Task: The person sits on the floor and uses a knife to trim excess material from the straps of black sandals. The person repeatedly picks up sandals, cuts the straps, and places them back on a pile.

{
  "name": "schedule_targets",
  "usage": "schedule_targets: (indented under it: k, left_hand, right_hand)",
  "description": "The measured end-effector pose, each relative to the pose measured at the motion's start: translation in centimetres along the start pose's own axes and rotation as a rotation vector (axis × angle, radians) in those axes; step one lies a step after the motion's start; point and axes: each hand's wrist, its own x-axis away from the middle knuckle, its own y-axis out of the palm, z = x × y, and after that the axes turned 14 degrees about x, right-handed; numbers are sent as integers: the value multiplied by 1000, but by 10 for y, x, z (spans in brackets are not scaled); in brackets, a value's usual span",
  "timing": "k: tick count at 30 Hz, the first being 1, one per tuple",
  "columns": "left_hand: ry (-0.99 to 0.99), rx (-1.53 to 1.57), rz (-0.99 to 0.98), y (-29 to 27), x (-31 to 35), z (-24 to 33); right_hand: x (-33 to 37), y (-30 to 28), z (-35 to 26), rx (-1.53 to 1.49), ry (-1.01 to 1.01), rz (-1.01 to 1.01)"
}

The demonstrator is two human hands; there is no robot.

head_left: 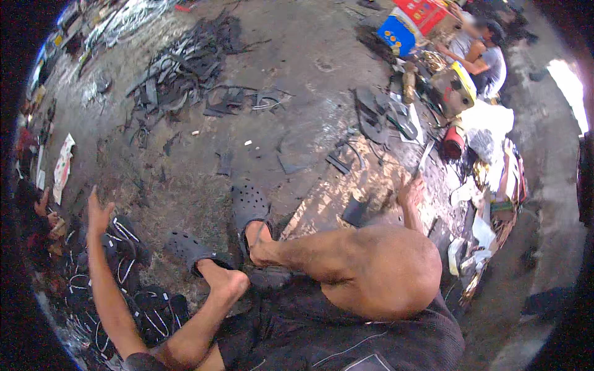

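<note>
My left hand (99, 212) is out at the left, fingers apart and nothing in it. It hovers by a heap of black footwear pieces (127, 247) with pale edging. My right hand (411, 193) shows past my bent right knee (396, 266), which hides part of its wrist. Its fingers are apart near a pale curved strip (426, 157); I see nothing gripped in it. Next to that hand a dark flat piece (354, 211) lies on a worn brown sheet (315, 207). On my feet are dark perforated clogs (250, 203).
A pile of black cut strips (179, 68) covers the floor ahead. To the right lie a red cylindrical can (453, 142), white plastic bags (489, 130) and scraps. Another person (486, 59) sits at the far right by a red box (427, 15). A spotted white strip (63, 168) lies left.
</note>
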Motion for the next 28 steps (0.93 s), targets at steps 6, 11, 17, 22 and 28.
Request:
schedule_targets:
  k: [6,11,17,22,28]
  left_hand:
    - [-217,-322,78,217,4,49]
    - [-205,-265,204,262,-18,107]
    - [-17,-27,108,260,-182,192]
    - [-5,24,-360,220,-327,238]
    - [-27,388,-495,42,-240,97]
  right_hand:
    - [69,28,-48,76,37,-59]
    - [75,25,-168,88,-441,7]
    - [80,-17,-427,-42,-840,-72]
    - [-6,-60,-588,-122,-1188,-258]
    - [-34,-189,-506,-691,-789,-839]
